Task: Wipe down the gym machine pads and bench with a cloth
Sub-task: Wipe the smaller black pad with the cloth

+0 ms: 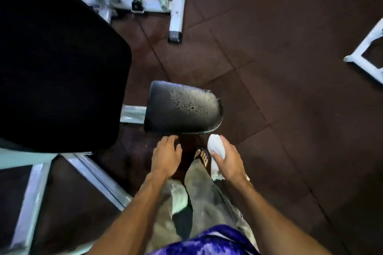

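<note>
A small black seat pad (182,107), worn and speckled on top, sits on a white frame just ahead of me. A large black back pad (53,64) fills the upper left. My left hand (165,156) hovers just below the seat pad's near edge, fingers spread, holding nothing. My right hand (227,158) is closed around a bunched white cloth (215,149) just below the pad's right corner; the cloth's tail hangs under my palm.
White steel frame legs (99,178) run under the back pad at lower left. A white machine base (176,10) stands on the dark rubber floor at top centre, and another white frame (366,54) at the right edge. My sandalled foot (202,156) is below the seat pad.
</note>
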`<state>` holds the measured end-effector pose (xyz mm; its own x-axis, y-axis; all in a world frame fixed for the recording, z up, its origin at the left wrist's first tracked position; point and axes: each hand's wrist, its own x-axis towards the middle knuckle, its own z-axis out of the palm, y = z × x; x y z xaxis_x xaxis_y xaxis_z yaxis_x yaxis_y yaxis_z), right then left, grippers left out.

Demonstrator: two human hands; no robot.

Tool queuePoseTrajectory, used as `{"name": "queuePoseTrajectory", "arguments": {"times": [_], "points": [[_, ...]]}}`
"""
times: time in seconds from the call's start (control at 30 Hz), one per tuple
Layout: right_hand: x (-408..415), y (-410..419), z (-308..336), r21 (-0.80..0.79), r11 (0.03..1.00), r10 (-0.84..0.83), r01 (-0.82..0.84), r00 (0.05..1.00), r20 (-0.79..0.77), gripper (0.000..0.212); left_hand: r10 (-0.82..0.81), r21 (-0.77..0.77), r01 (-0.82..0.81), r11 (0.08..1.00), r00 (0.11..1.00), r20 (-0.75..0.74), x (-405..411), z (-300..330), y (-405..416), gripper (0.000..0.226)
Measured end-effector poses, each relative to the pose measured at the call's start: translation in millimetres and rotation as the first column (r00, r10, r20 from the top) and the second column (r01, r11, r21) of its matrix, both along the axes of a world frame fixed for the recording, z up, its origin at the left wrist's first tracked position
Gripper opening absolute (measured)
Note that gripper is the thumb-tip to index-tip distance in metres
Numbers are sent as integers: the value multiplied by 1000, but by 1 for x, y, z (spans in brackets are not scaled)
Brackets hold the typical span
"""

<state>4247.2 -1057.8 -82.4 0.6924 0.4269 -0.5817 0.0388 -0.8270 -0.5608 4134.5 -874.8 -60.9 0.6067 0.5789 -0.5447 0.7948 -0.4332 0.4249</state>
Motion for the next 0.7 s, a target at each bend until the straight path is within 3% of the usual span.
{"name": "queuePoseTrajectory", "arguments": {"times": [0.17, 0.43, 0.63, 0.7], "points": [[52, 48, -59, 11, 1000, 3, -4, 997, 71, 63, -75, 123, 70, 990, 996, 37, 50, -67, 60, 39], [109, 118, -167, 60, 996, -90, 73, 919, 383, 64, -224, 297, 175, 939, 965, 139, 80, -181, 126, 53], [108, 179, -209, -84, 972, -112, 220, 747, 656, 72, -289, 433, 235, 870, 955, 62, 64, -232, 150, 67], [93, 200, -216, -72, 983, -66, 167, 699, 712, 68, -288, 471, 238, 849, 957, 36, 61, -242, 150, 66]]}}
